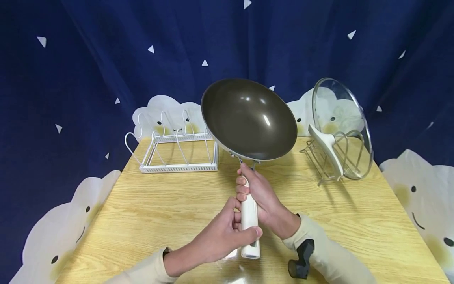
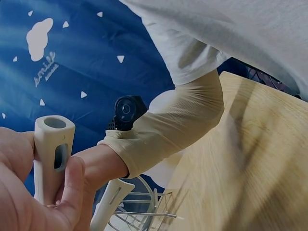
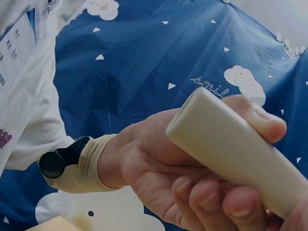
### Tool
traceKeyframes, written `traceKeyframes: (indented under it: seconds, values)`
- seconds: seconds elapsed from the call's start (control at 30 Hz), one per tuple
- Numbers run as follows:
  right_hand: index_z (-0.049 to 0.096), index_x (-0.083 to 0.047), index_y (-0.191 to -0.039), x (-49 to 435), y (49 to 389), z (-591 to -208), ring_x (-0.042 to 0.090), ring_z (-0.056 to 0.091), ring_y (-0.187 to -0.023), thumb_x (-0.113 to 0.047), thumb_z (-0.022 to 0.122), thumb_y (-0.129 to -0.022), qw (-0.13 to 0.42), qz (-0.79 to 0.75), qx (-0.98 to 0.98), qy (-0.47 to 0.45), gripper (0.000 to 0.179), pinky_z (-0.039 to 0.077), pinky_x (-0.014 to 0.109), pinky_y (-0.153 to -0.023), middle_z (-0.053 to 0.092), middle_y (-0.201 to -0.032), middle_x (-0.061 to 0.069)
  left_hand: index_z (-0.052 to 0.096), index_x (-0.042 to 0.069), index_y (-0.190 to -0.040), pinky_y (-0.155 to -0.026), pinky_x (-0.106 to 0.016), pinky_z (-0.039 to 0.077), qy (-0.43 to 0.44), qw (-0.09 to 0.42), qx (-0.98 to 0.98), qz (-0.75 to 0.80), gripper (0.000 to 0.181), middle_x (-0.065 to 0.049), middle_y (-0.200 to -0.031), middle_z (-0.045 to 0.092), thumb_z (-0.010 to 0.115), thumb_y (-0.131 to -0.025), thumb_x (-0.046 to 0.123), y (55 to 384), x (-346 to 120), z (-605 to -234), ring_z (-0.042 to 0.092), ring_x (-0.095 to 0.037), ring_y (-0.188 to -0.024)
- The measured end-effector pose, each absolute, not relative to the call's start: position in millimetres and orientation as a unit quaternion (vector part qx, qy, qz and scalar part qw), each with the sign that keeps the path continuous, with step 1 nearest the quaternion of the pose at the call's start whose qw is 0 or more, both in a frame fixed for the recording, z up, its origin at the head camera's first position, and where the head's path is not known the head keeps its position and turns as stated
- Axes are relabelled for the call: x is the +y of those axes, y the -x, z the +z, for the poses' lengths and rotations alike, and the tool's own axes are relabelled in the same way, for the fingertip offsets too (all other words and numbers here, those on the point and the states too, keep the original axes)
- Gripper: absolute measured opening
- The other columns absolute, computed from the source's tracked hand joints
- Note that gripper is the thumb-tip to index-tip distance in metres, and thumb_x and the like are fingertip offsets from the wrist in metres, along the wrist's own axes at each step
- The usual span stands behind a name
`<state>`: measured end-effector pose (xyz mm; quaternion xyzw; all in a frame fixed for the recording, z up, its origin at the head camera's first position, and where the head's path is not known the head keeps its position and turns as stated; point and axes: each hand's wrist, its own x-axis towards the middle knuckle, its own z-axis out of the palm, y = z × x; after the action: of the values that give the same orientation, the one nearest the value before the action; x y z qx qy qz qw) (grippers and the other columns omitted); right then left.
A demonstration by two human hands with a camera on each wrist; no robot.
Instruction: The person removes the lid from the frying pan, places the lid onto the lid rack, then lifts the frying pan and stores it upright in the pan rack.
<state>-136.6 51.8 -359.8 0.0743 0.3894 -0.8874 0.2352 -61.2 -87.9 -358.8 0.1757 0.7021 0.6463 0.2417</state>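
Note:
A frying pan with a dark brown inside is raised over the table, its bowl tipped towards me. My right hand grips the upper part of its cream handle, close to the bowl. Lower down, my left hand holds the same handle, thumb laid over the front near its end and fingers curled behind. The left wrist view shows the handle's hollow end and slot. From the right wrist, the left hand's fingers are seen curled against the handle.
A white rack with wire loops stands at the table's back left. At the back right, a glass lid with a cream handle leans in a metal wire rack. A dark blue curtain hangs behind the wooden table.

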Motion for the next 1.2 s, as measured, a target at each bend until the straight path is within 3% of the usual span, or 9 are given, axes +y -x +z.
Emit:
traceKeyframes:
  seconds: [0.47,1.2]
  values:
    - [0.044,-0.012,-0.098,46.2,142.3,-344.9,-0.002,0.038,-0.046,-0.033,0.044,-0.111,0.248,-0.905,0.344,-0.033,0.024,0.033,0.012,-0.04,0.04,-0.064,-0.009,0.039,0.001,-0.117,-0.065,-0.023,0.055,-0.167,0.193,0.728,0.636,0.044,-0.006,-0.089,0.067,0.07,-0.092,0.02,59.5,-88.6,-343.7,0.065,-0.01,-0.072]
    - [0.047,-0.013,-0.097,34.5,153.5,-329.3,-0.001,0.04,-0.045,-0.034,0.043,-0.111,0.288,-0.914,0.283,0.041,0.025,0.035,0.013,-0.04,0.041,-0.063,-0.009,0.041,0.005,-0.115,-0.058,-0.021,0.048,-0.165,0.117,0.795,0.572,0.043,-0.001,-0.081,0.064,0.072,-0.091,0.023,60.4,-96.5,-325.3,0.055,-0.009,-0.064]
